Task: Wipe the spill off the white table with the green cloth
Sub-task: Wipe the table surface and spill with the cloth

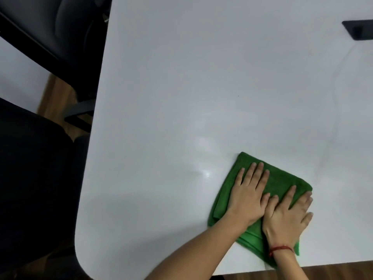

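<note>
Head view, surface: a glossy white table (201, 77) with a rounded near-left corner is filling most of the frame.
Head view, cloth: a folded green microfibre cloth (280, 182) is lying flat near the table's near edge, toward its right side.
Head view, left hand: the left hand (249, 196) is lying palm-down on the cloth's left half, fingers spread and flat, pinching nothing.
Head view, right hand: the right hand (288, 215), with a red string bracelet (280, 248) at the wrist, is pressing flat on the cloth's near-right part, fingers splayed; its thumb is touching the left hand.
Head view, spill: a faint wet sheen (205, 174) is showing just left of the cloth; whether it is liquid or glare, I cannot tell.
Handling: the cloth is looking soft, light and limp, likely to bunch, so flat palm pressure is seeming better than gripping an edge.
Surroundings: dark office chairs (40, 178) are standing beyond the table's left edge.
</note>
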Tool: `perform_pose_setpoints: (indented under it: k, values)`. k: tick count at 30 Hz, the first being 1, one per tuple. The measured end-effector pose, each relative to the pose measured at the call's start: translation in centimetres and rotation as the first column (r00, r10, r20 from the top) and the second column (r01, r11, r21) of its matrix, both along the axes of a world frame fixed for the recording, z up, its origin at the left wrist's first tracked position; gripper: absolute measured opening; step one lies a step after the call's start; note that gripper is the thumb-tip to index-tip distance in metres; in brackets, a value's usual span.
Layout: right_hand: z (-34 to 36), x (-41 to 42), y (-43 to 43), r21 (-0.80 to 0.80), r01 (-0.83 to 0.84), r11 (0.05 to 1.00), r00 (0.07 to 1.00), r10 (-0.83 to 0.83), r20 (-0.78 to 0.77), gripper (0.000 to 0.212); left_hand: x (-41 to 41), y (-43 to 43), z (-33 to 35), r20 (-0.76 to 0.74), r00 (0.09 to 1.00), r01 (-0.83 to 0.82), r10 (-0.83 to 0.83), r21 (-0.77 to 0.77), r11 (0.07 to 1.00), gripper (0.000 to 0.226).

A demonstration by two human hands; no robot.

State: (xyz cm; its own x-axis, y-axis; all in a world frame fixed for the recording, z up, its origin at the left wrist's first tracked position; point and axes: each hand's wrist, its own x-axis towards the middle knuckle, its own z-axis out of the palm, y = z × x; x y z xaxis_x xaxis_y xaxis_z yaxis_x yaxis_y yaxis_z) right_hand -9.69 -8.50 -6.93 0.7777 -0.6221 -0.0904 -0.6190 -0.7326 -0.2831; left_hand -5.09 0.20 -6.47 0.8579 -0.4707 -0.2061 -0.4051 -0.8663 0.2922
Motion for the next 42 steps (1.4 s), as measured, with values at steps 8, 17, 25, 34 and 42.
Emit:
perform_pose_setpoints:
  k: [8,17,25,34,42]
  values:
    - [-0.4,11.3,5.4,-0.005,-0.262,0.965,0.964,0.262,0.038,0.070,8.7,6.5,0.2,0.105,0.948,-0.291,0.300,-0.092,0.952,0.054]
    - [0.4,14.3,22.5,0.019,-0.684,0.729,0.729,0.683,0.042,0.067,7.1,23.5,0.0,0.145,0.732,-0.666,0.666,-0.052,0.744,0.066]
    - [0.7,6.8,29.2,0.048,-0.911,0.409,0.411,0.911,0.027,0.062,-5.1,28.3,-1.7,0.245,0.423,-0.892,0.873,-0.059,0.449,0.061]
    - [0.9,3.9,22.4,0.094,-0.939,0.330,0.315,0.937,-0.151,0.063,-8.6,20.3,-2.5,0.272,0.389,-0.891,0.880,-0.134,0.434,0.064]
    - [0.8,9.5,13.3,-0.008,-0.794,0.607,0.606,0.792,-0.073,0.064,0.0,12.9,-1.5,0.165,0.601,-0.782,0.782,-0.079,0.618,0.059]
